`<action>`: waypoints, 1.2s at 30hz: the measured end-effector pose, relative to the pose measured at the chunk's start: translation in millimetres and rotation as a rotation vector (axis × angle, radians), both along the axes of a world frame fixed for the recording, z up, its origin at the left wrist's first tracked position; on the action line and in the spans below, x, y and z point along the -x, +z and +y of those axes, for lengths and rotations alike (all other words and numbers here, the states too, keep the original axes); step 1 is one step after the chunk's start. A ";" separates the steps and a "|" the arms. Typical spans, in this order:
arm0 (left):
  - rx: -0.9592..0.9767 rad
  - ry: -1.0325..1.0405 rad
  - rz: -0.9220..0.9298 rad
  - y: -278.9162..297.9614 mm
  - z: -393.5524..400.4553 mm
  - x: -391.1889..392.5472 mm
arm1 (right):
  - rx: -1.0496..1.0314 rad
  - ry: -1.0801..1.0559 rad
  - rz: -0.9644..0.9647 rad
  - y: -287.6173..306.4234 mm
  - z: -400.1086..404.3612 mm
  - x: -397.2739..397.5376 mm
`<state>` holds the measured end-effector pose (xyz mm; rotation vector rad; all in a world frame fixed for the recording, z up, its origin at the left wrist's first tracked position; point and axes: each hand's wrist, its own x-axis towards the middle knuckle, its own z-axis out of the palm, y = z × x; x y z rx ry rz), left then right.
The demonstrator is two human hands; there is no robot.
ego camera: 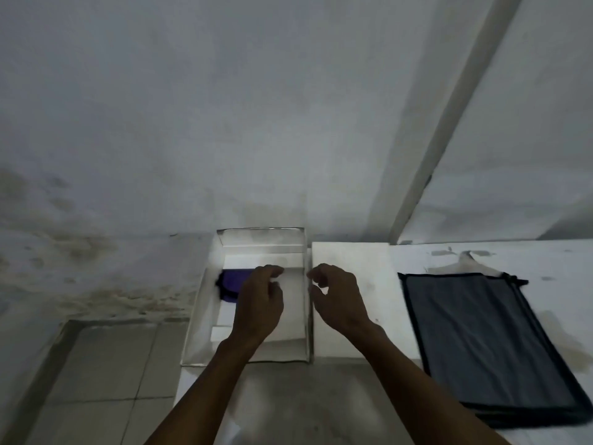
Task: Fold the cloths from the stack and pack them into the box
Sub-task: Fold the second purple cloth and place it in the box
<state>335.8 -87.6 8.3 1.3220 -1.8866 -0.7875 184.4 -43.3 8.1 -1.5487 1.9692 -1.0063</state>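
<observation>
My left hand (258,300) and right hand (337,300) hover over the box (199,316), fingers loosely curled, grasping nothing — purple cloth (232,284) inside; grey stack (481,342) right of box — probably soft, limp; pinch corners

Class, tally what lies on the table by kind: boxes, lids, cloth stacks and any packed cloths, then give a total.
Open white cardboard box: 1
Flat white lid beside it: 1
Stack of grey cloths with dark edging: 1
Folded purple cloth inside the box: 1
Total: 4
</observation>
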 end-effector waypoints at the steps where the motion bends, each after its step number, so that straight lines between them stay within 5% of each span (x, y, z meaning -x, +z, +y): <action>1: 0.012 -0.012 0.019 2.5 10.4 10.3 | 0.008 -0.020 0.017 1.4 13.9 13.3; 19: -0.169 -0.206 -0.076 -19.1 131.3 216.7 | -0.237 -0.220 0.038 -33.3 180.3 240.8; 36: -0.305 -0.186 -0.309 -68.4 110.4 345.9 | -0.402 -0.245 0.055 -67.3 173.7 406.1</action>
